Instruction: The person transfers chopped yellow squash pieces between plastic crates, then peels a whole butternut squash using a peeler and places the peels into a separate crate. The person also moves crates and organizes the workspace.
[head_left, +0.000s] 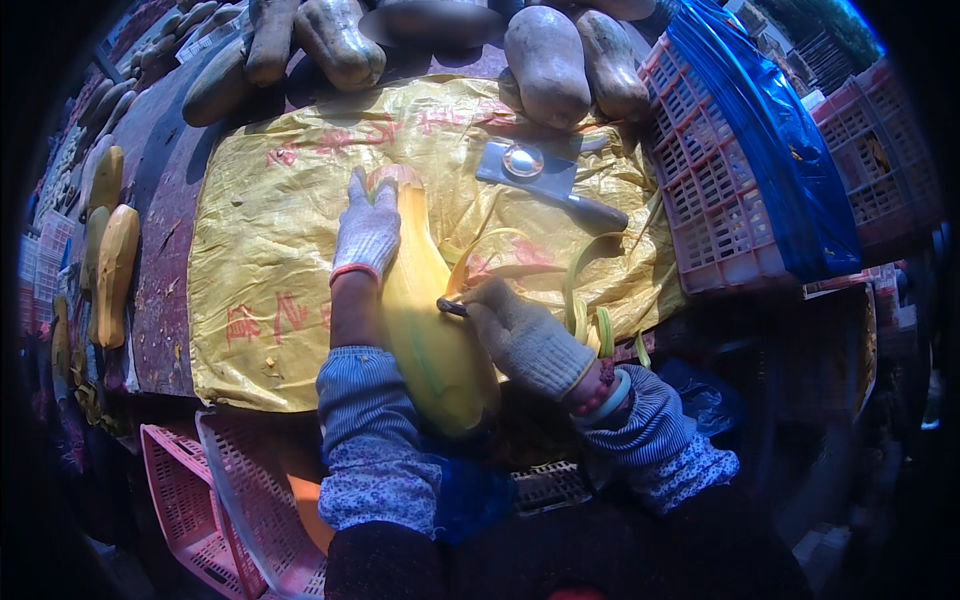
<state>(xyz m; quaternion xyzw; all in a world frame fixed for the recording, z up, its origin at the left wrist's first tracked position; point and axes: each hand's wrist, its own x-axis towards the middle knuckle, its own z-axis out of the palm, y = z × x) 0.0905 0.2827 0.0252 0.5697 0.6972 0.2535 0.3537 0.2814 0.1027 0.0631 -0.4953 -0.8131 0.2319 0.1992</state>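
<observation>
A long, partly peeled squash (431, 330) lies over the near edge of a table covered by a yellow woven plastic sack (255, 262). My left hand (369, 229), in a knitted glove, grips its far, narrow end. In my gloved right hand (525, 337) is a small tool with a dark handle (451, 307), probably a peeler, held against the squash's right side; its blade cannot be made out. An orange strip of peel (459, 274) rises beside that hand. Green peel strips (576, 300) lie to the right. Beyond them rests a cleaver (529, 169) with a dark handle.
Several unpeeled squashes (547, 64) line the table's far side. Peeled squashes (118, 277) lie at the left edge. A pink plastic crate (712, 187) with blue plastic sheeting (787, 150) stands at the right. More pink crates (180, 495) sit low at the near left.
</observation>
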